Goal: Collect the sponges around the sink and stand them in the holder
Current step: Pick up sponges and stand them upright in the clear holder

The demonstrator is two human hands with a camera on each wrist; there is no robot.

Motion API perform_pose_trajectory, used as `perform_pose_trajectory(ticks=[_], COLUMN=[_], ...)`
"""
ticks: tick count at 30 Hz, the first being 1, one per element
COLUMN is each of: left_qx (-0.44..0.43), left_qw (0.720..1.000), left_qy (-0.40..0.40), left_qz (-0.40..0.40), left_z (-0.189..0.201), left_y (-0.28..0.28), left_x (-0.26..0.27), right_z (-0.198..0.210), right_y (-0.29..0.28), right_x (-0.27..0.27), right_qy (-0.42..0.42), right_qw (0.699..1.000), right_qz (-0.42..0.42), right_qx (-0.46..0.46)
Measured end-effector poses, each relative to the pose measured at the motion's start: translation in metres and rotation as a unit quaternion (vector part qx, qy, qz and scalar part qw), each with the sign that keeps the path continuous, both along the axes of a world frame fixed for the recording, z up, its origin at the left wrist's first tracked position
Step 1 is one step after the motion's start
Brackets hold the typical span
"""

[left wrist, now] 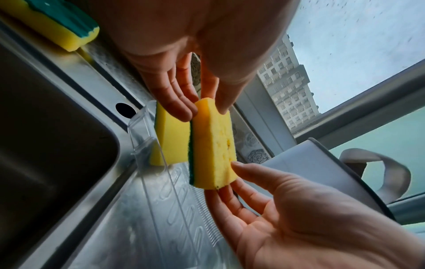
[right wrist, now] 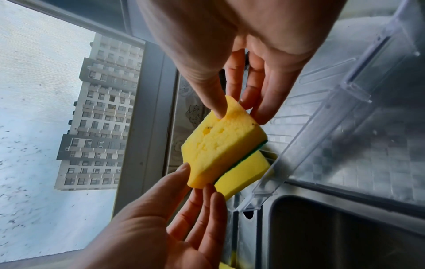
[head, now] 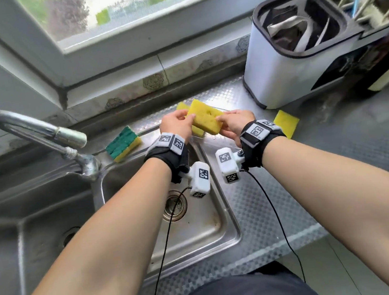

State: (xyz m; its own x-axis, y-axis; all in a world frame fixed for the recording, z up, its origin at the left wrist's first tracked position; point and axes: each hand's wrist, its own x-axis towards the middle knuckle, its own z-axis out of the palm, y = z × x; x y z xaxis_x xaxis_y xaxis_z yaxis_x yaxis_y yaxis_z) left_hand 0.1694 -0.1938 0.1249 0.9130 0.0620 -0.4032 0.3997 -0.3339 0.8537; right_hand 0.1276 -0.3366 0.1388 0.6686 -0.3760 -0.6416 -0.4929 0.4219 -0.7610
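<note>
Both hands — left hand (head: 175, 125), right hand (head: 235, 121) — pinch one yellow sponge (head: 205, 117) (green-backed) above the clear holder (left wrist: 147, 138); no readable writing.

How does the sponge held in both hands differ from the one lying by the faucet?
The held sponge is lifted, tilted, yellow face showing, pinched by the left hand and right hand. The faucet-side sponge lies flat and untouched on the sink rim, green scrub face up. Both are yellow foam with a green layer.
</note>
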Motion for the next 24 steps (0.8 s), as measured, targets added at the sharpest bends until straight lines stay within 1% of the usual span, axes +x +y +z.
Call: perform_pose_trajectory(ticks=[2,5,7,9,13,17,24], left_qx=[0.018,0.042,0.054,0.053,0.058,0.055,0.018], left_qw=[1.0,0.999,0.998,0.998,0.998,0.998,1.0], left_qy=[0.005,0.013,0.017,0.017,0.019,0.016,0.007], left_qz=[-0.004,-0.011,-0.008,-0.005,-0.011,0.001,0.016], left_z=[-0.003,-0.011,-0.018,-0.022,-0.02,-0.02,-0.022], left_y=[-0.006,-0.007,-0.005,-0.003,-0.005,-0.006,0.002], left_x=[0.002,0.002,0.0,-0.001,-0.004,-0.002,-0.007], right_z=[-0.007,-0.017,-0.02,-0.023,-0.027,-0.025,-0.022], right_y=[-0.005,-0.008,-0.007,-0.005,-0.006,-0.008,-0.005], right_x=[0.004,0.009,0.009,0.01,0.013,0.016,0.013], right_qy=[0.011,0.035,0.048,0.057,0.074,0.071,0.069], right_qw=[1.0,0.998,0.997,0.997,0.995,0.995,0.996], right_qz=[0.007,0.056,0.054,0.051,0.061,0.067,0.063], right_qx=[-0.007,-0.014,0.003,0.007,0.002,0.013,-0.015])
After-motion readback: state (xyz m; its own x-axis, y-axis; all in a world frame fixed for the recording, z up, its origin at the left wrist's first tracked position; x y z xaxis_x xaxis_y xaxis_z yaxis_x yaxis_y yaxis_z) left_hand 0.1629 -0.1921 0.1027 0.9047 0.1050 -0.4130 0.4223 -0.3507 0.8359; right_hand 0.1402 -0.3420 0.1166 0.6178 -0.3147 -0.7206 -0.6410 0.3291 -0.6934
